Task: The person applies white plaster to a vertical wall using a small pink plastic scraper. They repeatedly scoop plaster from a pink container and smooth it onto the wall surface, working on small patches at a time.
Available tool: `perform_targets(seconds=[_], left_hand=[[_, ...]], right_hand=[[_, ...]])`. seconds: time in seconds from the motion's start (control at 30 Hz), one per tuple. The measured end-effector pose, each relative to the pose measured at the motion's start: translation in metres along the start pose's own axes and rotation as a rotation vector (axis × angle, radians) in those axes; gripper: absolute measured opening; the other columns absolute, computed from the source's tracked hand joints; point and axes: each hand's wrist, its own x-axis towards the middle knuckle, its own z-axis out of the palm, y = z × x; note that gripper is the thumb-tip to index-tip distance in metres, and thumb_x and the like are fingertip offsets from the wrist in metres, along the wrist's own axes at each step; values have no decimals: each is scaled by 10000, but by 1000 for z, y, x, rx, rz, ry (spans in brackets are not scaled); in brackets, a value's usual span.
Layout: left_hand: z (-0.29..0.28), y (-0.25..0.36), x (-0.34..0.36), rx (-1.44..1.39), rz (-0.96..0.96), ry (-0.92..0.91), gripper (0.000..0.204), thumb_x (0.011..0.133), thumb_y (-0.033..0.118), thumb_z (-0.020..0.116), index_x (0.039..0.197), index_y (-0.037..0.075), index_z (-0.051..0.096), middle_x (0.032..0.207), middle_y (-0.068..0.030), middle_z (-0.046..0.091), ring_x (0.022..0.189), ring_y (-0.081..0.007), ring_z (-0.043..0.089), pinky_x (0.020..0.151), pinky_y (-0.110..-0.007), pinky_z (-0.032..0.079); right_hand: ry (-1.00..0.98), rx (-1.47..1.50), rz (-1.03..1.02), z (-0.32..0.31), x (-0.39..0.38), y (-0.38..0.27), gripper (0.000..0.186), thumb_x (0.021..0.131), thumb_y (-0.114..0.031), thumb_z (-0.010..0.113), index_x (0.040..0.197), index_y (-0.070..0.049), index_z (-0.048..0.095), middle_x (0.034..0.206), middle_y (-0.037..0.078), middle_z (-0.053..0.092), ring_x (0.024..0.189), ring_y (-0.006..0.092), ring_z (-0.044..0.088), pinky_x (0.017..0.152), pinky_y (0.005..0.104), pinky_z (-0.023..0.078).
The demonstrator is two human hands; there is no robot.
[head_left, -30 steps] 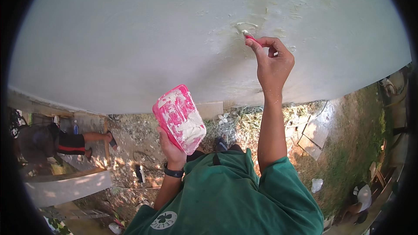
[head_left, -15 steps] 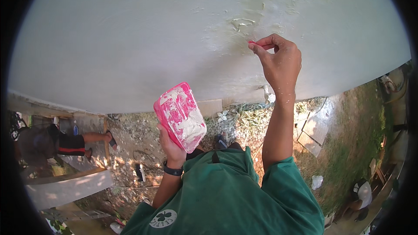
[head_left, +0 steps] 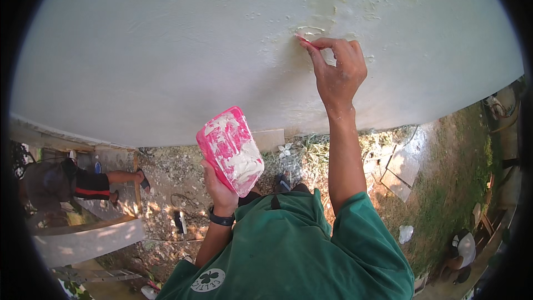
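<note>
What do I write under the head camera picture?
Left hand holds a pink tray smeared with white paste; right hand holds a pink tool by the pale wall.

Off to the left, a person in black shorts (head_left: 91, 184) with a red stripe stands in sandals (head_left: 144, 180) near an upright wooden post (head_left: 136, 180). Below them runs a pale low wall (head_left: 91, 241), with a ladder-like frame (head_left: 102, 275) further down. A small dark-and-white object (head_left: 180, 222) lies on the stony ground (head_left: 166, 180). To the right are flat grey slabs (head_left: 401, 171), patchy grass (head_left: 444, 189) and a crumpled white scrap (head_left: 406, 234) — beyond it, another person in a pale top (head_left: 465, 248), near loose wooden boards (head_left: 487, 223).
</note>
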Motion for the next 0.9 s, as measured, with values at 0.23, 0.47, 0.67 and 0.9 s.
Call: perform_targets(seconds=[0.23,0.47,0.67,0.9], left_hand=[[-2,-1,2,3,-5,-4,686,1098,576,410,1506,27,447,1445,-104,579,1307,-244,589,1114,-429,474],[-7,-3,2,18,21,21,693,1097,572,416,1506,14,454,1448,-109,579,1305,-251,591,1112,-431,475],[-4,-6,2,9,42,18,698,1094,575,423,1503,10,458,1447,-112,583,1295,-253,600,1109,-433,479],[-3,-4,3,-7,19,9,691,1099,572,409,1501,12,460,1444,-110,585,1294,-249,601,1110,-431,478]], right_hand=[[134,-196,-71,9,0,1,236,707,-185,941,763,-168,713,741,-62,688,671,167,539,560,307,421],[155,-57,289,-1,-14,8,217,778,-193,923,775,-137,714,743,-66,683,667,141,467,575,304,375],[140,125,436,2,-29,1,179,803,-161,916,836,-85,756,761,-45,639,667,88,390,578,275,329],[-3,110,379,9,-7,-7,177,816,-197,909,830,-66,790,747,-29,704,616,82,441,591,265,375]])
